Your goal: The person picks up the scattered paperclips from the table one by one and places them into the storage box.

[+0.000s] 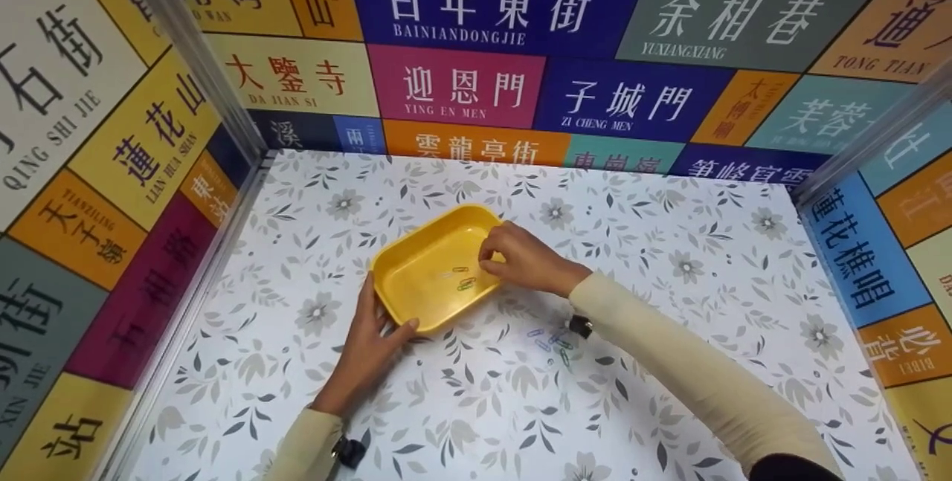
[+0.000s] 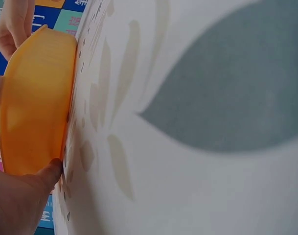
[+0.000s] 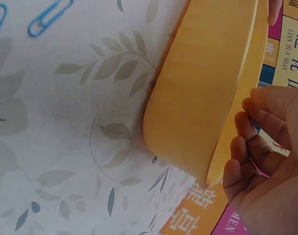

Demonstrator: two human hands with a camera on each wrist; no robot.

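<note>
A yellow plastic tray [image 1: 416,254] with rounded corners stands on the table, several small paper clips [image 1: 465,285] lying on its floor. My left hand [image 1: 372,328] holds the near left corner of the tray, its thumb by the near side and its fingers along the left side. Over the tray's right rim is my right hand [image 1: 528,258], fingers curled and thumb meeting the index fingertip. In the right wrist view no object shows clearly between those fingertips. More paper clips [image 1: 563,354] lie loose on the table below the right wrist; a blue paper clip [image 3: 50,18] appears close up.
A white cover with grey flowers and leaves spreads over the table [image 1: 654,392]. Colourful panels with printed characters form a back wall [image 1: 457,87] and side walls. A metal strip [image 1: 197,273] runs along the left edge. Dark wrist cameras [image 1: 348,453] sit at both cuffs.
</note>
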